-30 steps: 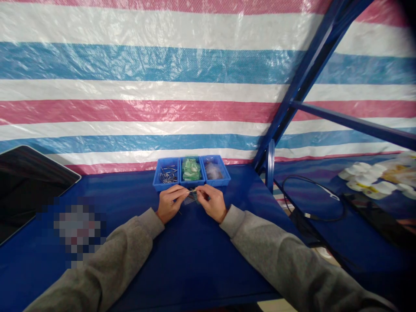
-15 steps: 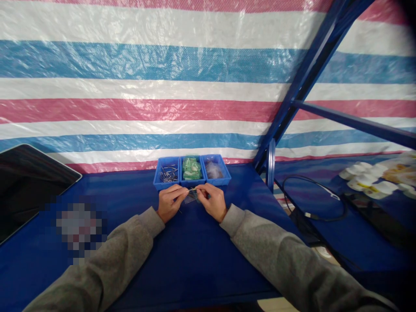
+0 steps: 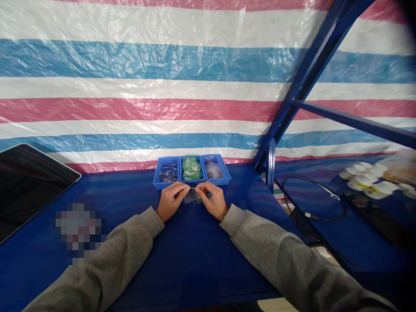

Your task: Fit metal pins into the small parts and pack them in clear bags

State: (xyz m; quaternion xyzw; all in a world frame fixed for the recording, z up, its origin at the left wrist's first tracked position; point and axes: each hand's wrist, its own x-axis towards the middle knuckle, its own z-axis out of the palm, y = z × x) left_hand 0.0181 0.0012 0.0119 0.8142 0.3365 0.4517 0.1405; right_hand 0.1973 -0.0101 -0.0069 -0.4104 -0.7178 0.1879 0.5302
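Observation:
My left hand (image 3: 172, 199) and my right hand (image 3: 212, 199) meet just in front of the blue bins, fingertips pinched. Between them runs a thin metal rod-like piece (image 3: 192, 188), an end in each pinch; its exact kind is too small to make out. Under the fingers lie small clear and greenish packets (image 3: 190, 197), partly hidden. Just beyond stand three joined blue bins: the left bin (image 3: 157, 180) holds loose thin metal pieces, the middle bin (image 3: 192, 181) green packets, and the right bin (image 3: 227, 177) clear plastic bags.
A dark flat screen (image 3: 29, 186) lies at the left beside a blurred-out patch (image 3: 79, 225). To the right, a blue metal frame (image 3: 292, 99) rises from the table. Beyond it are a black cable (image 3: 282, 195) and white rolls (image 3: 378, 188). A striped sheet (image 3: 146, 60) hangs behind.
Both hands stay in nearly the same place, still pinching the thin piece. The fingertips have shifted slightly, and less of the piece shows between them.

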